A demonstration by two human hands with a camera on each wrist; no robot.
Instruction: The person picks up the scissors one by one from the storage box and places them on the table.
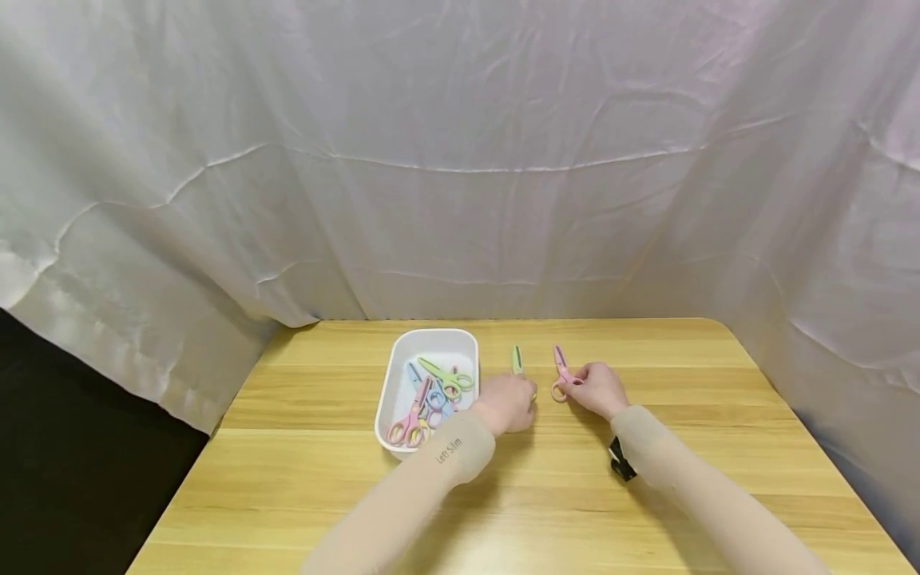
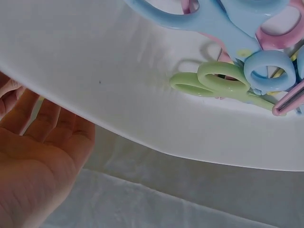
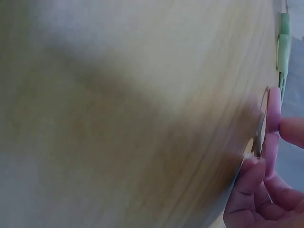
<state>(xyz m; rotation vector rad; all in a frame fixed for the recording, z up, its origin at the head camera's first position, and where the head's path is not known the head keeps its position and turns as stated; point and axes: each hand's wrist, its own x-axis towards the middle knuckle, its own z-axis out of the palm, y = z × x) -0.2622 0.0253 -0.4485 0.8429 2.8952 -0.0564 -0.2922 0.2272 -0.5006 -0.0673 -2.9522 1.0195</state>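
Note:
At the right, a pair of pink scissors (image 1: 561,361) lies on the table, blades pointing away. My right hand (image 1: 600,390) pinches its handle loops (image 3: 273,111) between thumb and fingers. Left of it, my left hand (image 1: 507,401) is over a pair of green scissors (image 1: 517,359), gripping it at the handles, which the hand mostly covers. Only the blade end and a bit of handle show. In the left wrist view the left hand (image 2: 40,164) is just outside the tray wall, its fingertips partly hidden by the rim.
A white tray (image 1: 383,415) stands left of my left hand. It holds several more scissors, among them a pink pair (image 1: 414,419), a green pair (image 1: 449,375) and blue ones (image 2: 223,28). The wooden table (image 1: 287,463) reaches back to a grey curtain (image 1: 460,239).

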